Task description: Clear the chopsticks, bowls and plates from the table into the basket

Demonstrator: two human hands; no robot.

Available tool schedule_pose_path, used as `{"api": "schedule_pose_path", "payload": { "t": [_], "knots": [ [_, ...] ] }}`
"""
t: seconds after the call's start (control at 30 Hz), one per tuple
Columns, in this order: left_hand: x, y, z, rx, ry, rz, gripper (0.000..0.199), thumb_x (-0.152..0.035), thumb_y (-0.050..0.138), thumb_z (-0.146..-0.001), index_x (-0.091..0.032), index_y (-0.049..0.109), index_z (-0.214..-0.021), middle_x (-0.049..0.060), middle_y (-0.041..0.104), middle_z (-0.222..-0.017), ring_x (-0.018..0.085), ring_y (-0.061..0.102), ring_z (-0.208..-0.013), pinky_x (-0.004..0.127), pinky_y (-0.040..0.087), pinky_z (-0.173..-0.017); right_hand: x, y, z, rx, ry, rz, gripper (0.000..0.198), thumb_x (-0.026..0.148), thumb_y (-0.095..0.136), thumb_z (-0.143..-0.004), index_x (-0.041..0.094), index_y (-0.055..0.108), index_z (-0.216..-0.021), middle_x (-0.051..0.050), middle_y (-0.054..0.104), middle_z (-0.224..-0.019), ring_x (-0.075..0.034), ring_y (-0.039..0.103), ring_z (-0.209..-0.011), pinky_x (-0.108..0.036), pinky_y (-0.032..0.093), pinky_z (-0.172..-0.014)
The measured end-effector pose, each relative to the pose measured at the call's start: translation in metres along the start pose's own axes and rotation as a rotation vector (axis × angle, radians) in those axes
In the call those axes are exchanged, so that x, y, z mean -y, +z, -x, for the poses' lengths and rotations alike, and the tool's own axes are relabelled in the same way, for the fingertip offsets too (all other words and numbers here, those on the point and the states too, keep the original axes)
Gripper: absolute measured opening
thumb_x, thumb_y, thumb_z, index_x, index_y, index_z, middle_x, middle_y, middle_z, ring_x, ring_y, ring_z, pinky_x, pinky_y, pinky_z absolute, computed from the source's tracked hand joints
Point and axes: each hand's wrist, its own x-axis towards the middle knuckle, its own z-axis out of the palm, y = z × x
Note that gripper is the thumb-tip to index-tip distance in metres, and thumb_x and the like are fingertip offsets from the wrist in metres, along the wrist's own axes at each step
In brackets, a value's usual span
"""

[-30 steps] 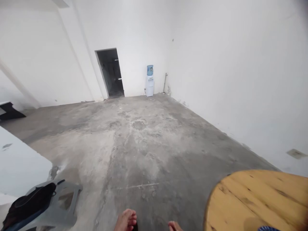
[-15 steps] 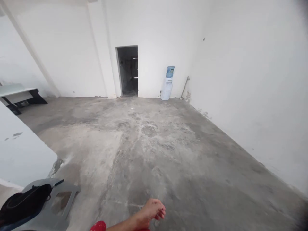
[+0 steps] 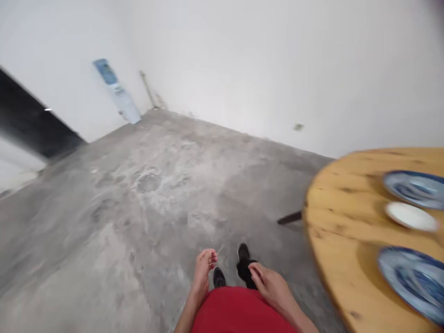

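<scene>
My left hand (image 3: 204, 268) hangs low in front of my red shirt, its fingers loosely curled and apart with nothing in them. On the other side of the shirt, my right hand (image 3: 272, 283) has its fingers extended and also holds nothing. To its right stands a round wooden table (image 3: 333, 240), which neither hand touches. On that table lie a blue-and-white plate (image 3: 414, 280) near me, a small white dish (image 3: 411, 216) and another blue-and-white plate (image 3: 416, 188) farther back. Motion blurs the tableware, and the frame cuts off both plates.
Concrete floor (image 3: 166, 222) spreads ahead and to the left. A dark table leg (image 3: 289, 217) sticks out beneath the tabletop. Far left, a water dispenser (image 3: 125, 104) stands by the wall, with a dark doorway (image 3: 31, 115) beside it and a pole (image 3: 147, 89) in the corner.
My view has swung right and tilted, bringing in the table with its plates and my right hand. The grey stool with the black bag has left the view.
</scene>
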Motion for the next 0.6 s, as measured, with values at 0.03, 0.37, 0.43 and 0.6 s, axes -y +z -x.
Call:
{"api": "schedule_pose_path", "payload": {
  "t": [0.03, 0.37, 0.43, 0.6],
  "knots": [
    [-0.006, 0.011, -0.009, 0.050, -0.029, -0.050, 0.053, -0.058, 0.070, -0.058, -0.015, 0.066, -0.090, 0.008, 0.069, -0.092, 0.018, 0.063, -0.081, 0.027, 0.043, -0.073, 0.000, -0.006, -0.006, -0.009, 0.048, 0.003, 0.047, 0.043, 0.026, -0.096, 0.023, 0.069, -0.092, -0.008, 0.075, -0.080, -0.024, 0.074, -0.074, -0.031, 0.047, -0.066],
    [-0.117, 0.114, -0.118, 0.143, 0.035, -0.342, 0.067, -0.071, 0.074, -0.053, -0.015, 0.071, -0.090, 0.013, 0.074, -0.099, 0.022, 0.068, -0.086, 0.031, 0.047, -0.075, -0.029, -0.092, -0.154, -0.101, 0.163, -0.113, 0.038, 0.035, 0.031, -0.098, 0.021, 0.067, -0.098, -0.009, 0.076, -0.094, -0.024, 0.072, -0.089, -0.031, 0.043, -0.075],
    [-0.144, 0.126, -0.142, 0.092, 0.057, -0.327, 0.070, -0.071, 0.076, -0.051, -0.015, 0.072, -0.093, 0.014, 0.075, -0.101, 0.024, 0.070, -0.088, 0.032, 0.048, -0.076, -0.030, -0.119, -0.187, -0.124, 0.172, -0.237, 0.036, 0.036, 0.034, -0.097, 0.020, 0.067, -0.097, -0.009, 0.075, -0.089, -0.023, 0.071, -0.085, -0.030, 0.044, -0.074],
    [-0.188, 0.144, -0.192, 0.012, 0.094, -0.273, 0.061, -0.065, 0.075, -0.061, -0.016, 0.072, -0.097, 0.016, 0.075, -0.107, 0.027, 0.072, -0.096, 0.037, 0.051, -0.084, -0.009, -0.172, -0.256, -0.056, 0.110, -0.636, 0.030, 0.031, 0.041, -0.094, 0.018, 0.068, -0.098, -0.006, 0.074, -0.084, -0.016, 0.068, -0.069, -0.024, 0.045, -0.066]
  ]
}}
